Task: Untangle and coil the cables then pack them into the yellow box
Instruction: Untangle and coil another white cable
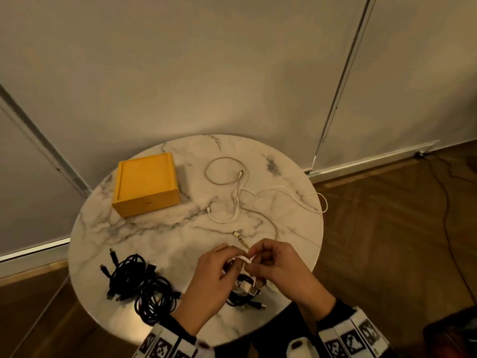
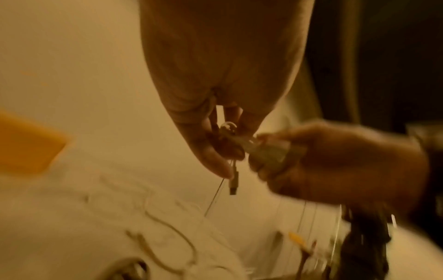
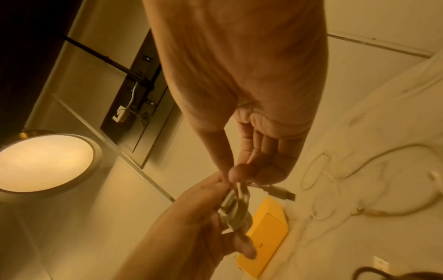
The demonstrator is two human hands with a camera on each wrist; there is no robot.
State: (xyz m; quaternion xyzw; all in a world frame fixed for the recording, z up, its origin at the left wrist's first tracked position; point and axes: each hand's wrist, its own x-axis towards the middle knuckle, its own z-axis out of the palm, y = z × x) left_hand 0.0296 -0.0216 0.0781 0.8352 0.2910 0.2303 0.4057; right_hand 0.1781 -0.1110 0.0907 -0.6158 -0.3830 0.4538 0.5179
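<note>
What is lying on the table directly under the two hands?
Under the hands, black cables and a white plug lie on the table. The hands cover the rest.

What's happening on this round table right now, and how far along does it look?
A person is winding a white cable into a small coil above the near edge of the marble table. The left hand grips the bundle while the right hand pinches the loose end. The yellow box is closed at the back left. More pale cables lie loose in the middle, and a pile of black cables sits at the front left, so nothing visible is packed yet.
</note>
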